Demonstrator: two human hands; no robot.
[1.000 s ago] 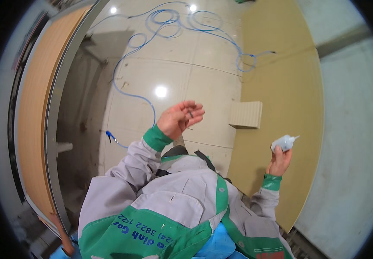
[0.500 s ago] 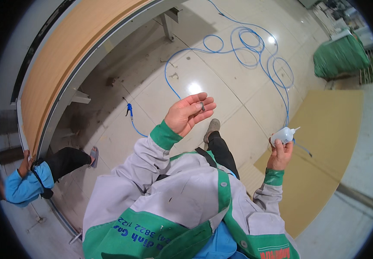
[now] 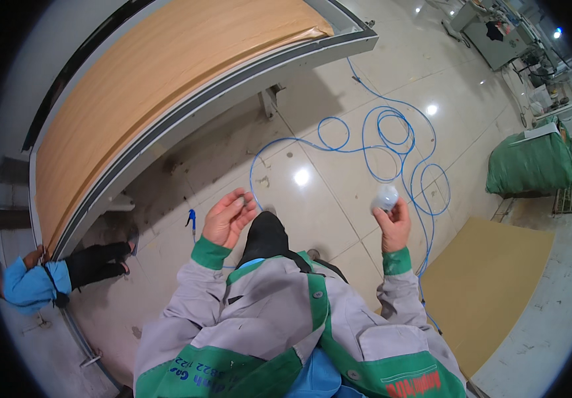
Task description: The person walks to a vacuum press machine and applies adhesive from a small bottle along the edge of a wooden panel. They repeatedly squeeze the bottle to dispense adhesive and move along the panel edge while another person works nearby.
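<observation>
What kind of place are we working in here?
Probably a woodworking or furniture workshop: a large wood-veneered panel on a grey-framed bench, a coiled blue air hose across the tiled floor, and machinery at the far side.

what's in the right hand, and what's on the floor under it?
The right hand pinches a small pale crumpled wad; its material is unclear. Beneath lie coils of blue hose on tiled floor. The fingers hide the wad's lower part.

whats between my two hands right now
In the head view, a dark shoe and glossy floor tile lie between the left hand and right hand.
</observation>
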